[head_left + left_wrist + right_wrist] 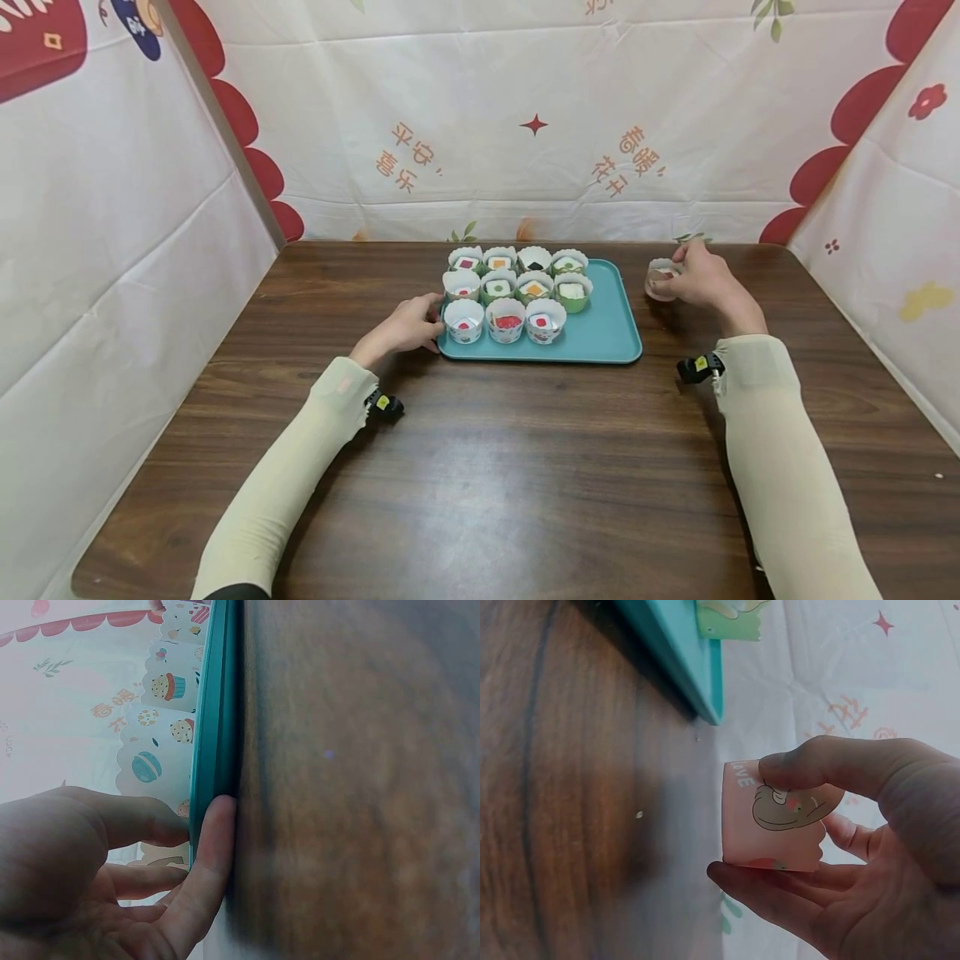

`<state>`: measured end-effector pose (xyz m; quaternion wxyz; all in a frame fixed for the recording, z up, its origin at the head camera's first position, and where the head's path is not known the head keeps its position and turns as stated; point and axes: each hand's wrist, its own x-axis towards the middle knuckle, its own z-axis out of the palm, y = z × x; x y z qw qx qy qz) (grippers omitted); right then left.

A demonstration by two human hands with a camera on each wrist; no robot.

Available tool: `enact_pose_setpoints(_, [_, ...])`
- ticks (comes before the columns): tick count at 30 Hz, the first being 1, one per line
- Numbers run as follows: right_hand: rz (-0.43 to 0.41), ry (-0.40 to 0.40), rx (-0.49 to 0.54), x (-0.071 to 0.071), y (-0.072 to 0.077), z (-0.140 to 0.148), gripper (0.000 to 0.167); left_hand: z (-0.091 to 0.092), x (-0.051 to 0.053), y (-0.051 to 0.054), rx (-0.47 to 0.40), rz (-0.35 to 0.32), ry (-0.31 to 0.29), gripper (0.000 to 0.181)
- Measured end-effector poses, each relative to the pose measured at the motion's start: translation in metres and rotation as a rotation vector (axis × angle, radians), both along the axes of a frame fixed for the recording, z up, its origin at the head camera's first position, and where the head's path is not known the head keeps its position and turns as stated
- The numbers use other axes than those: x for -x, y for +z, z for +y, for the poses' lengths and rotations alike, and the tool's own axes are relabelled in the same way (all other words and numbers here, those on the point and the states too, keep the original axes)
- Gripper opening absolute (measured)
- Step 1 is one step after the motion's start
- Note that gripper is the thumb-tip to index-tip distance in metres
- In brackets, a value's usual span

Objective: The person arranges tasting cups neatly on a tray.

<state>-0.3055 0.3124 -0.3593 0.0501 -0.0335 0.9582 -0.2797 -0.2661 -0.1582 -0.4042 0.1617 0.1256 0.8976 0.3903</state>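
Note:
A teal tray [600, 325] lies on the table and carries several paper baking cups [506, 321] in rows, each with something small and coloured inside. At the tray's left edge, my left hand [408, 325] grips the rim between thumb and fingers; in the left wrist view, one fingertip [220, 814] lies along the tray's outer side. To the right of the tray, my right hand [705, 275] holds a pink paper baking cup [780, 836] with a cartoon print, just off the table. The thumb and fingers pinch its sides. What lies in that cup is mostly hidden.
The brown wooden table [480, 467] extends in front of the tray. Printed white cloth [480, 167] hangs behind it and on both sides. In the tray, the cups fill the left and middle; its right part shows bare surface.

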Motion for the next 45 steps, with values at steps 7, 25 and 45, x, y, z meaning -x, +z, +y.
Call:
enact_pose_setpoints(7, [0.006,0.009,0.007,-0.005,0.012,-0.010,0.090,-0.001,0.000,0.000,-0.004,0.010,-0.008,0.062])
enact_pose_setpoints(25, [0.042,0.178,-0.063,-0.021,0.039,-0.043,0.089,-0.001,-0.002,0.002,0.010,0.000,-0.015,0.063])
enact_pose_setpoints(45, [0.031,0.312,-0.115,-0.031,0.043,-0.076,0.058,0.000,-0.002,0.003,0.019,-0.003,-0.018,0.062])
